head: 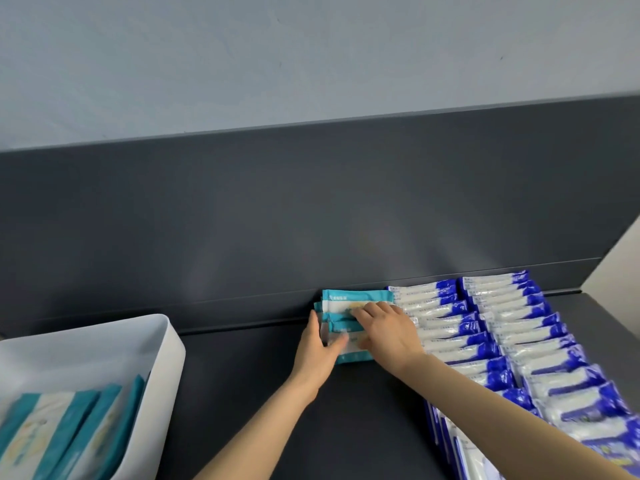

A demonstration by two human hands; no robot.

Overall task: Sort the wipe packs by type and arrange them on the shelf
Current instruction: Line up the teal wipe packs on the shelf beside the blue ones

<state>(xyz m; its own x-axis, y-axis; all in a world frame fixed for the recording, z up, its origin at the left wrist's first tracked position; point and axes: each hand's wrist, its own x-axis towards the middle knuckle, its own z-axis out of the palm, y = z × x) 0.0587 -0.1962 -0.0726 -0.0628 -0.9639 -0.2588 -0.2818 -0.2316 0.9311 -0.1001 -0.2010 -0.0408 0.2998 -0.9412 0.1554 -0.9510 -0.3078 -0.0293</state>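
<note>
A short row of teal-and-white wipe packs (341,301) lies on the dark shelf (242,375) against its back wall. My left hand (317,355) presses flat against the row's left side, thumb on the front pack. My right hand (384,329) lies on top of the teal packs, fingers spread and pressing down. Directly right of them, two long rows of blue-and-white wipe packs (485,341) run overlapped from the back wall toward me.
A white bin (166,344) at the front left holds several more teal-and-white packs (62,431). The shelf's dark back panel (311,209) rises behind everything. A pale wall corner (620,261) stands at the right.
</note>
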